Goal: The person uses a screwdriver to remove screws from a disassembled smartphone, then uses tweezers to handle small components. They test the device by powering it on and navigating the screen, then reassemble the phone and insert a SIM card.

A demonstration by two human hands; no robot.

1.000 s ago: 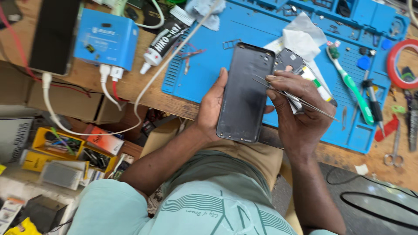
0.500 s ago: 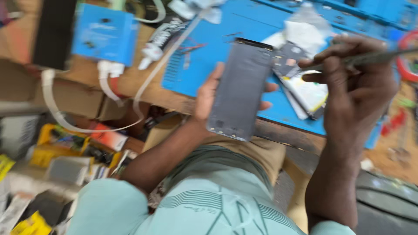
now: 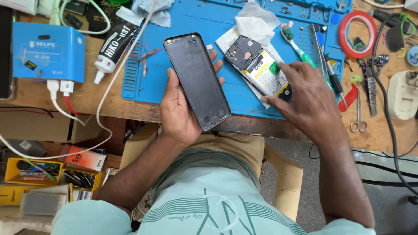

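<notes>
My left hand [image 3: 178, 113] holds a black phone back cover [image 3: 197, 80] upright over the front edge of the blue work mat [image 3: 244, 102], inner side facing me. My right hand [image 3: 311, 104] is spread over the mat with nothing in it. Its fingertips rest at the lower end of an opened phone [image 3: 254, 63], which lies on white paper with its battery and board exposed. A green-handled toothbrush [image 3: 297, 47] and a screwdriver [image 3: 332, 76] lie just beyond my right hand.
A blue box [image 3: 48, 52] with plugged cables sits at the left beside a black glue tube [image 3: 114, 43]. A red tape roll [image 3: 358, 28], scissors [image 3: 358, 114] and other tools lie at the right. A white tissue [image 3: 257, 21] is on the mat. Yellow parts trays [image 3: 35, 172] stand below the bench.
My right hand has let go of the thin tool it was holding and come down onto the opened phone. The back cover stays in my left hand.
</notes>
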